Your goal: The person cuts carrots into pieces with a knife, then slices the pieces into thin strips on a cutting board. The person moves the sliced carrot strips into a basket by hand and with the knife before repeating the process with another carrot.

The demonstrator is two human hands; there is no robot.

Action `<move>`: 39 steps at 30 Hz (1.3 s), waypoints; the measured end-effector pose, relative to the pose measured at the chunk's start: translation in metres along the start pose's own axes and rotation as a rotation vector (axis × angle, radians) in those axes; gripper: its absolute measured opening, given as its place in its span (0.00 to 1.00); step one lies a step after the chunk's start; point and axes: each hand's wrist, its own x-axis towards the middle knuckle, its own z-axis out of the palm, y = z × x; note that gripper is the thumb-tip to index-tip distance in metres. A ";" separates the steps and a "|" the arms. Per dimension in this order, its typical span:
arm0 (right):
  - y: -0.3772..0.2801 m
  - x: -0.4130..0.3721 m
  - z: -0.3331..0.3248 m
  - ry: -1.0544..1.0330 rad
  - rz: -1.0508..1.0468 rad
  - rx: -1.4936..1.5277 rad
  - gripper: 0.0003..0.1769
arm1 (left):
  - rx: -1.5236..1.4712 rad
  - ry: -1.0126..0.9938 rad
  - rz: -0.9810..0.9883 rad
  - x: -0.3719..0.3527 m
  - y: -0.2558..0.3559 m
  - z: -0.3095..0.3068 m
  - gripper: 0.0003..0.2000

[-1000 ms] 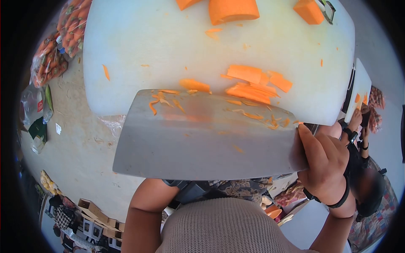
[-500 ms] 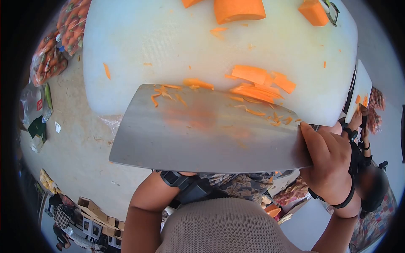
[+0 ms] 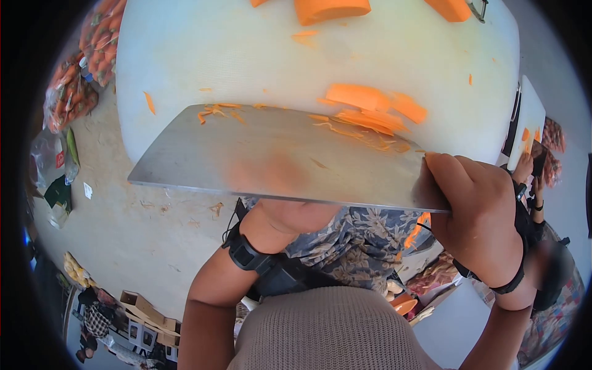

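A large cleaver (image 3: 296,160) lies tilted across the near edge of the white cutting board (image 3: 234,55), its broad face toward the camera and carrot shreds stuck along its upper part. My right hand (image 3: 478,209) is wrapped round its handle end at the right. My left hand (image 3: 302,216) is mostly behind the blade; only the part by the wrist shows, and its fingers are hidden. Just beyond the blade, carrot slices (image 3: 361,98) lie overlapping on the board. A thick carrot piece (image 3: 330,9) sits at the board's far side.
Another carrot piece (image 3: 450,8) lies at the upper right beside a metal peeler-like tool. Bags of carrots (image 3: 102,43) stand at the left. On the right, a co-worker's hands (image 3: 524,169) are at a second board (image 3: 529,111). Cardboard boxes (image 3: 142,308) sit at lower left.
The cleaver has shifted up and left in view, its face now narrower. More of my left hand's wrist end shows below it. The board and carrot pieces appear slightly higher and further left.
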 end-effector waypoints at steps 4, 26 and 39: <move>-0.006 0.001 -0.001 -0.041 0.073 0.007 0.15 | 0.021 -0.017 -0.030 0.009 -0.003 -0.005 0.12; -0.003 0.038 0.034 0.147 -0.042 0.002 0.08 | 0.166 0.195 0.154 0.034 -0.002 0.008 0.10; -0.010 -0.008 0.028 0.190 -0.044 -0.143 0.09 | 0.139 0.103 0.085 -0.001 -0.016 0.019 0.14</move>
